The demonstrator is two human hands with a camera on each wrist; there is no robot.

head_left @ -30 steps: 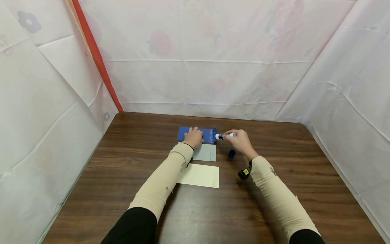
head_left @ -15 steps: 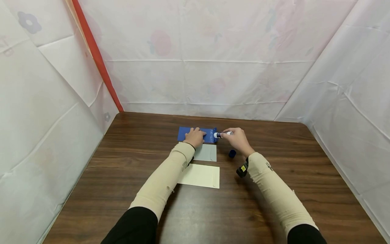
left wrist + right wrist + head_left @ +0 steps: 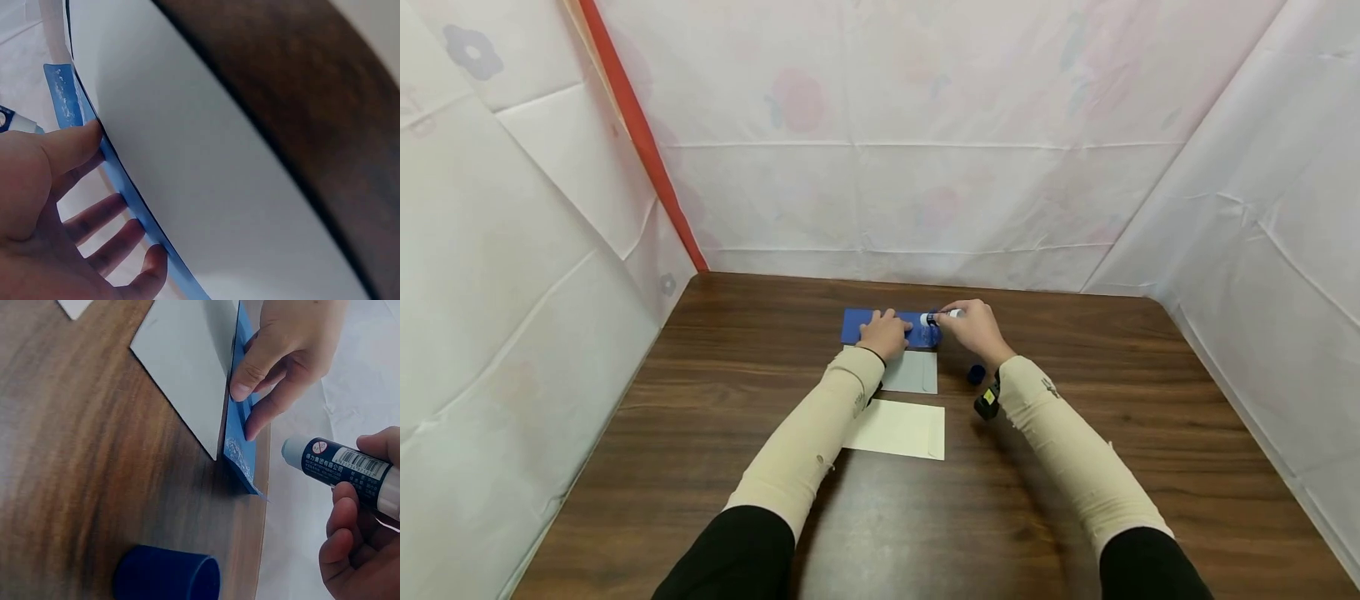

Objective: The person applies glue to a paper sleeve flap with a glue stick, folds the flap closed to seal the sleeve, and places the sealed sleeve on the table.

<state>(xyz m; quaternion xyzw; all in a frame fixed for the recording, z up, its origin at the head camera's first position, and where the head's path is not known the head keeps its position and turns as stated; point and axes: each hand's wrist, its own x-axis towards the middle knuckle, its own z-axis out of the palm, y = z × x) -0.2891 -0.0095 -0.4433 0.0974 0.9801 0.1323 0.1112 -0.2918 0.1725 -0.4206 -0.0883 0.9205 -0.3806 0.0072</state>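
Note:
A blue envelope [image 3: 853, 326] lies near the far side of the table, with white glue smears [image 3: 239, 456] at its right end. My left hand [image 3: 883, 335] rests on it, fingers spread and fingertips pressing its surface. In my right hand [image 3: 979, 331] I pinch a glue stick [image 3: 342, 465] between thumb and fingers. Its uncapped, pale tip points left, close over the smeared end, and a gap shows between them in the right wrist view. The dark blue cap [image 3: 159, 575] lies on the table below my right hand.
A pale grey-green envelope [image 3: 917, 372] lies just in front of the blue one, partly under my left wrist. Nearer to me is a cream envelope [image 3: 898, 428]. White printed sheeting [image 3: 970, 208] hangs around the wooden table [image 3: 715, 400].
My right hand has moved left and slightly away from me with the glue stick, its tip now over the smeared end. My left hand stays on the blue envelope.

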